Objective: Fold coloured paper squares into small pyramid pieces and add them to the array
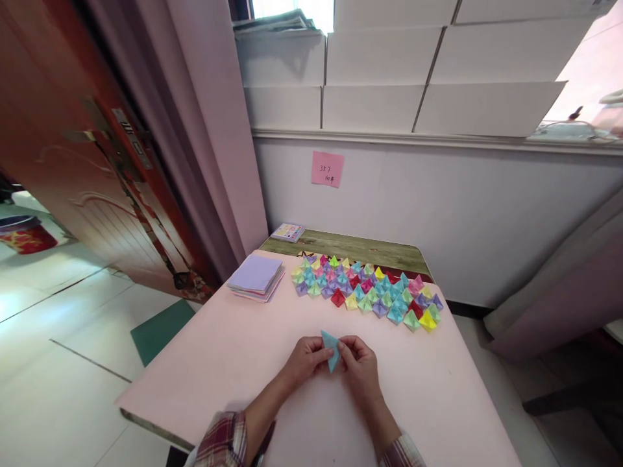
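Between my two hands is a folded piece of light blue origami paper (329, 341), pointed at its top and bottom ends. My left hand (310, 357) pinches its left side, the thumb lying across the paper. On the other side, my right hand (359, 363) grips the right edge between thumb and fingers. Both hands are just above the pink-covered table (233, 363). Beyond them, rows of small folded paper pieces (366, 305) in many colours cover the table's far right part. A stack of square paper sheets (256, 272), lilac on top, lies at the far left.
A small packet with a printed cover (289, 232) lies on the wood-patterned far strip (360, 243). Above it, a pink note (328, 169) is stuck to the wall. A brown door (111, 143) and a curtain (204, 117) stand to the left.
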Motion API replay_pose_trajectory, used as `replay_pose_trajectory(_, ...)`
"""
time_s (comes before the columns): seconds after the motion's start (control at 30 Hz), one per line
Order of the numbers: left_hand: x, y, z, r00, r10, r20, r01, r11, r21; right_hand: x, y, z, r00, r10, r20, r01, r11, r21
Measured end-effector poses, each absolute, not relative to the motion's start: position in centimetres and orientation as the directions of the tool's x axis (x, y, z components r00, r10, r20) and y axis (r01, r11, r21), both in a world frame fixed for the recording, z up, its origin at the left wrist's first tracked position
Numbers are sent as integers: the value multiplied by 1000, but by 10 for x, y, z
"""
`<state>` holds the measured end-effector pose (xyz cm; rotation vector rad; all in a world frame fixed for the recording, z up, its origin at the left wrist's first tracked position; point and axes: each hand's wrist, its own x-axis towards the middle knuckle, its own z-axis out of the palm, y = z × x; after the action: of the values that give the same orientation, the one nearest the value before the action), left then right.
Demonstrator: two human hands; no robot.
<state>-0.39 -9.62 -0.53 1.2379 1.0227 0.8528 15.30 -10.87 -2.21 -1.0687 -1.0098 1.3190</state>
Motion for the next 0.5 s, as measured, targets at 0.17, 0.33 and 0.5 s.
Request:
replay_pose_trajectory(0.17,1,-105,6,366,929,-53,81,25,996,152,-109,-24,51,997,-62,-262,-46,-964)
replay_pose_trajectory(0.33,9,-105,7,321,943,-90,229,15,973,155,-108,-26,88,994,-64,-281,-37,-959)
replay_pose_trajectory(0.5,12,-101,-4,230,972,-48,284,-19,959,157,-105,-25,146,986,-81,-305,-33,-952)
